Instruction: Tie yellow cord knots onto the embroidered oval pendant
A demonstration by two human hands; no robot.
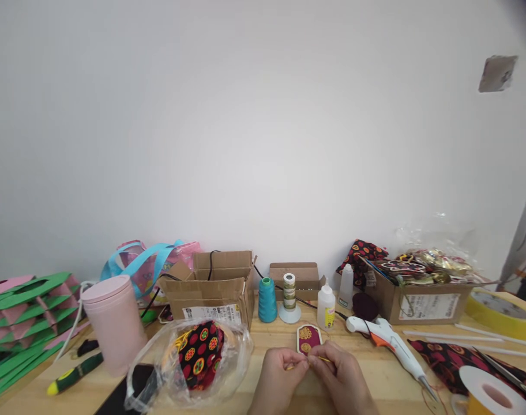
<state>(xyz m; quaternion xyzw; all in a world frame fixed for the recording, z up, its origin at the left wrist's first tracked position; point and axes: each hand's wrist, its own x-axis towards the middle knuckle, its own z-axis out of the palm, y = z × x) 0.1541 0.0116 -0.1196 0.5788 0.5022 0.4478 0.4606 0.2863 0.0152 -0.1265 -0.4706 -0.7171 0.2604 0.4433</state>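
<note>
Pinches a thin yellow strand (290, 366) at near centre, thumb and forefinger closed together on the left hand (277, 377) and likewise on the right hand (343, 374), with fingertips almost meeting. Cannot tell whether the fingertips touch each other, nor how the strand runs between them. Has the maroon-and-gold patch (310, 336), pale-bordered, just far of the fingertips, its near edge partly hidden by them; cannot tell whether in contact with them.

Has beyond the patch, on the wooden table (241, 403), a teal thread spool (267, 304), a stack of smaller spools (289, 295) and a clear bottle (326, 308) with a yellow label. Has a low cardboard box (294, 269) farther back, near the wall (263, 144).

Has to the right a white glue gun (393, 343), nozzle toward near right, and past it a filled brown box (438, 305). Has dark patterned cloth (444, 354) and a white-flanged roll (511, 397) at near right.

Has to the left a clear plastic bag (239, 351) around patterned cloth, with a larger carton (211, 294) behind. Has farther left a pink canister (116, 331) and a green-and-yellow screwdriver (75, 374) just beside it.
</note>
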